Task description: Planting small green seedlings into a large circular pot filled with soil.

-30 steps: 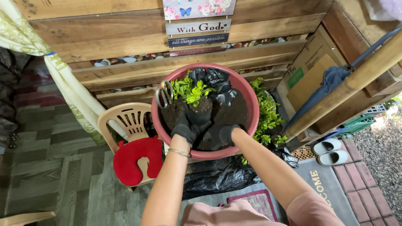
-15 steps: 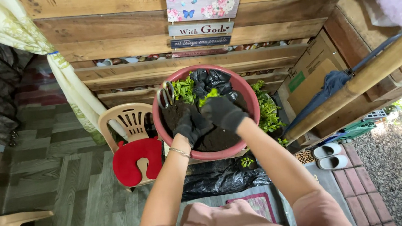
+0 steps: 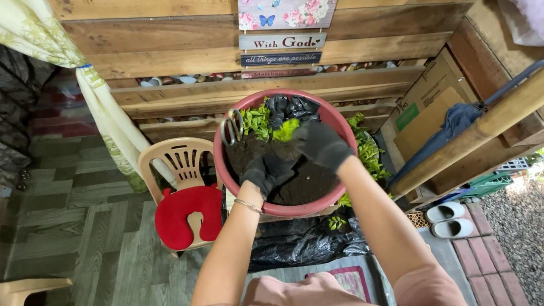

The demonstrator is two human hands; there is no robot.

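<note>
A round red basin of dark soil stands on a low support in front of me. At its far side lie green seedlings, crumpled black plastic bags and a pair of scissors. My left hand, in a black glove, rests curled on the soil just below a light green seedling. My right hand, also in a black glove, hovers back-up over the soil, fingers touching that seedling. Both palms are hidden.
A beige plastic chair with a red neck pillow stands left of the basin. A black bag lies on the floor below it, leafy plants and cardboard boxes to the right, white slippers, a bamboo pole.
My right hand has lifted from the soil at the basin's near edge and moved forward to the light green seedling. My left hand stayed on the soil, shifting slightly right.
</note>
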